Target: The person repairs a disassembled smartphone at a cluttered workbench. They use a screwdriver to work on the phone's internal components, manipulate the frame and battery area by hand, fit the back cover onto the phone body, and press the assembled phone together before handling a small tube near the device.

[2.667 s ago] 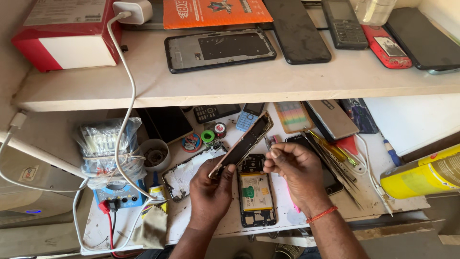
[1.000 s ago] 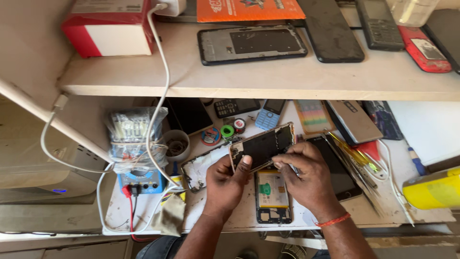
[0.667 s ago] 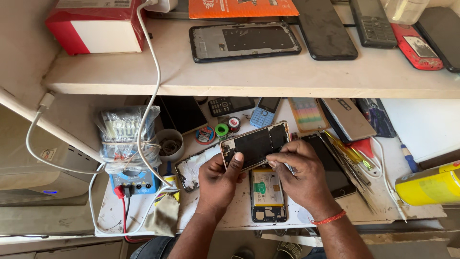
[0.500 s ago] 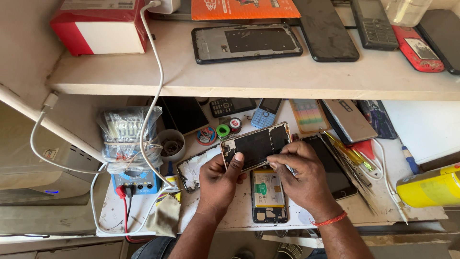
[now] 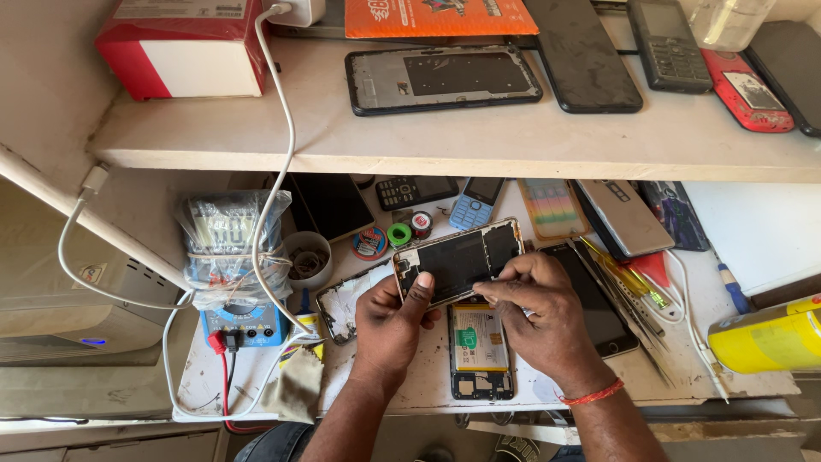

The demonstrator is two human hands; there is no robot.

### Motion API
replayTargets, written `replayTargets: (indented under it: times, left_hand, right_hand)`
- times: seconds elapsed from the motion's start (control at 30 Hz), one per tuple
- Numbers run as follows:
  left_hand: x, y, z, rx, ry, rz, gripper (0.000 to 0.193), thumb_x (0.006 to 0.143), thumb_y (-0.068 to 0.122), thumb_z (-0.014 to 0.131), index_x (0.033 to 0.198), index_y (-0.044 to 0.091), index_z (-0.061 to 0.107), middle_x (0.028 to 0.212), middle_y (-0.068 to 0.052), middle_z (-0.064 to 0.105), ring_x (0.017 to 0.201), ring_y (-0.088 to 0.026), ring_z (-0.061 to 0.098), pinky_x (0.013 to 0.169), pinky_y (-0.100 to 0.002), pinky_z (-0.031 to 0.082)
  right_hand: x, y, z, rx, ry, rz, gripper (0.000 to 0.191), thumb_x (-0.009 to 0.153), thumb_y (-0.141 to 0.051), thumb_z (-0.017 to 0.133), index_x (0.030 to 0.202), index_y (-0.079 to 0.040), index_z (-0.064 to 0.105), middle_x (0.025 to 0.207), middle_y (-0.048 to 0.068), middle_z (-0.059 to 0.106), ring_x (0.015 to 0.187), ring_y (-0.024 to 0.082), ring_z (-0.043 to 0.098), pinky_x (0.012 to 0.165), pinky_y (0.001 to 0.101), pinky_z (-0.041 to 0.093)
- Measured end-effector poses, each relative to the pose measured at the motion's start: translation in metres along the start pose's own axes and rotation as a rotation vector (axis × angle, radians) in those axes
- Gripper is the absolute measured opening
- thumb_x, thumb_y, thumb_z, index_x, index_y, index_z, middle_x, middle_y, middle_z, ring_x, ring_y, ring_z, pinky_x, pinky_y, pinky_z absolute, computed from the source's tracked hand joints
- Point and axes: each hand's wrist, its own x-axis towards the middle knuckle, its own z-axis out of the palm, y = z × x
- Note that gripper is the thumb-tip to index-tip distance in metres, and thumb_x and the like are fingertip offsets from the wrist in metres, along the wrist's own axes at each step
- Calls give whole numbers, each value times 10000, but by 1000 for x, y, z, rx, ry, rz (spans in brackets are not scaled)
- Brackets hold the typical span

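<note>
My left hand (image 5: 389, 321) grips the left end of a detached phone screen panel (image 5: 457, 259), its dark inner side facing up, thumb pressed on its near edge. My right hand (image 5: 539, 321) pinches the panel's lower right edge with the fingertips. Both hold it tilted just above an opened phone body (image 5: 481, 349), which lies on the bench with its battery and green board showing. A white phone frame (image 5: 342, 301) lies left of my left hand.
A blue multimeter (image 5: 244, 323) with red and black leads, a wrapped bundle (image 5: 233, 248) and a small cup (image 5: 308, 257) stand at the left. Screwdrivers (image 5: 629, 287), a dark phone (image 5: 590, 299) and a yellow can (image 5: 765, 335) lie right. Phones and a red box (image 5: 184, 47) sit on the shelf above.
The screen panel has come down from steeply tilted to nearly flat over the opened phone. My right hand has moved onto its lower right edge. The view has shifted slightly.
</note>
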Motion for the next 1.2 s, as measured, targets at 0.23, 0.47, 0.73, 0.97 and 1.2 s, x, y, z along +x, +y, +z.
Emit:
replayTargets:
  times: [0.23,0.47,0.73,0.97,1.2]
  left_hand:
    - [1,1,0,-36,20,-4,274,945,302,715,828,54,709,701,-41,701,616,-115,622,592,-299,529]
    - [3,2,1,-37,38,-32,259,940,299,713,830,65,705,691,-50,697,612,-120,621,588,-298,526]
    - [3,1,1,-37,35,-3,277,939,310,719,816,64,691,695,-42,691,616,-122,632,577,-300,523]
    - [1,1,2,-21,38,-11,265,932,316,715,833,70,702,702,-41,705,629,-119,637,598,-297,536]
    - [2,-2,1,-50,30,27,263,939,309,717,840,66,695,713,-39,698,641,-117,636,604,-300,535]
  right_hand:
    - [1,-7,-2,-46,-15,-9,410,752,111,721,1019,-181,833,975,7,578,852,138,572,734,274,532]
    - [1,-10,-1,-152,3,-36,340,760,63,740,1009,-154,817,992,15,610,934,184,605,881,366,462]
    - [3,-8,-5,-76,48,49,278,774,-6,769,1016,-139,803,978,17,607,901,176,602,765,327,512]
    - [1,-7,-1,-190,29,-68,288,740,26,744,952,-161,802,1003,27,576,985,196,589,902,370,491]
    - [0,0,-5,-191,101,-51,418,700,22,726,1079,-152,758,1082,66,553,1019,224,570,936,365,473]
